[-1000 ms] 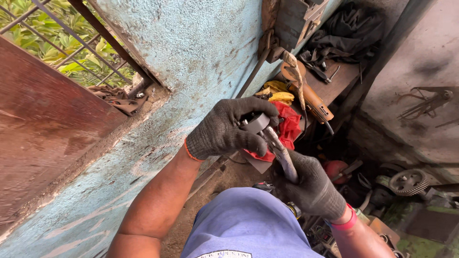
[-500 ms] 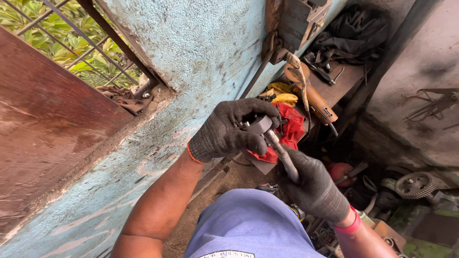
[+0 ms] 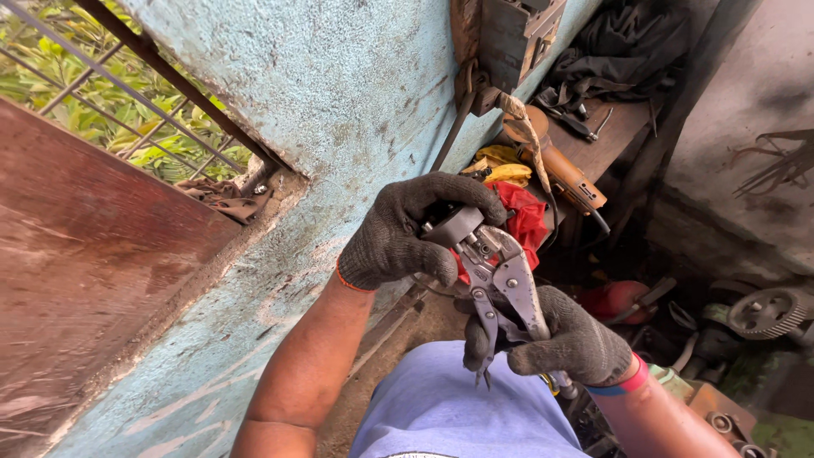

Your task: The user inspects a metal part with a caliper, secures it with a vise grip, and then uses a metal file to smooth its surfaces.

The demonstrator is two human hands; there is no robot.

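Item: silver steel locking pliers (image 3: pixel 500 284), held in front of the chest beside the pale blue plaster wall (image 3: pixel 339 102). Left hand (image 3: pixel 415 229), in a dark knit glove, wraps closed around the grey metal piece (image 3: pixel 454 227) at the nose; right hand (image 3: pixel 564 339) grips the handles. Hazard: glove fabric near the hinge (likely pinch point); a weak bite could drop the piece among floor clutter.

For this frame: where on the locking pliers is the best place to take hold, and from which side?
The locking pliers are best gripped on the two long handles, from below, as the right hand does: they run parallel and fit a closed palm. The head is taken up by the left hand and the small grey metal piece at the jaws.
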